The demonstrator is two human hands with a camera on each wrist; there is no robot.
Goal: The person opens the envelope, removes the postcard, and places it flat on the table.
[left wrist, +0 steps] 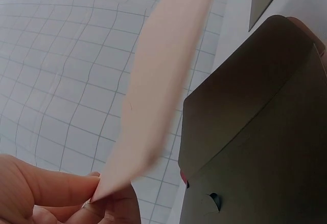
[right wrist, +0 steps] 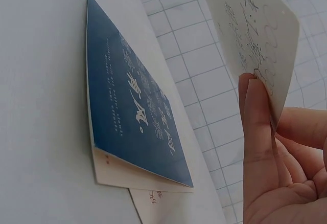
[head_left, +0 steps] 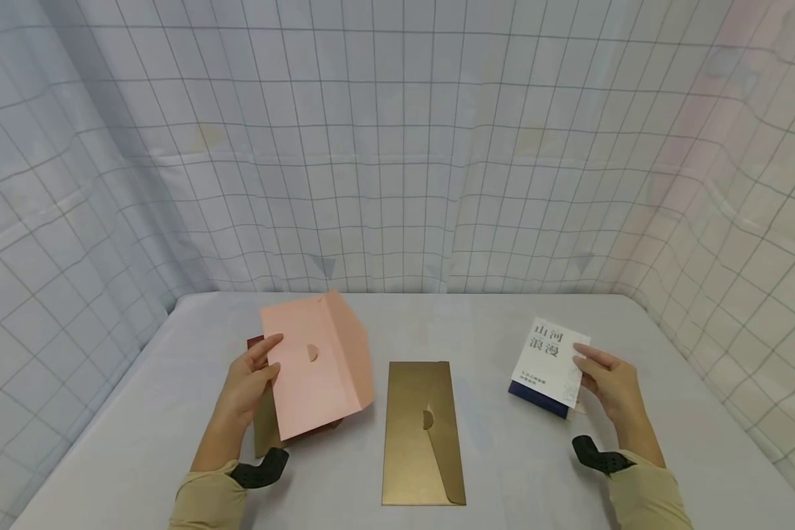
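OK so nearest us are the beige cuffs (head_left: 208, 504) and black wrist straps (head_left: 260, 471). Between our hands, well clear of either set of fingers, a gold envelope (head_left: 411, 456) lies flat on the table (head_left: 490, 471) and looks closed.

Our left hand (head_left: 244, 379) has thumb and fingers clamped on one edge of the pink envelope (head_left: 305, 390); its flap hangs open on the side away from those fingers. Just below it, another gold envelope (left wrist: 255, 178) has its flap open too, with a sliver of red at the edge. No idea what that is.

Our right hand (head_left: 611, 386) pinches the white card (head_left: 551, 361) between thumb and fingers, printed face up, handwriting underneath. Below and left of those fingertips sits a blue card (right wrist: 127, 91), a pale slip (right wrist: 145, 203) poking out from under it. We can't tell if the blue one's a single folded card or a stack.

Step-wise, we'd call this a lift, one paper item per hand. Next move probably calls for a light pinch so nothing creases, minding that loose flap and clearing what's underneath. Way past the fingertips it's just grid-patterned curtain (head_left: 411, 147).
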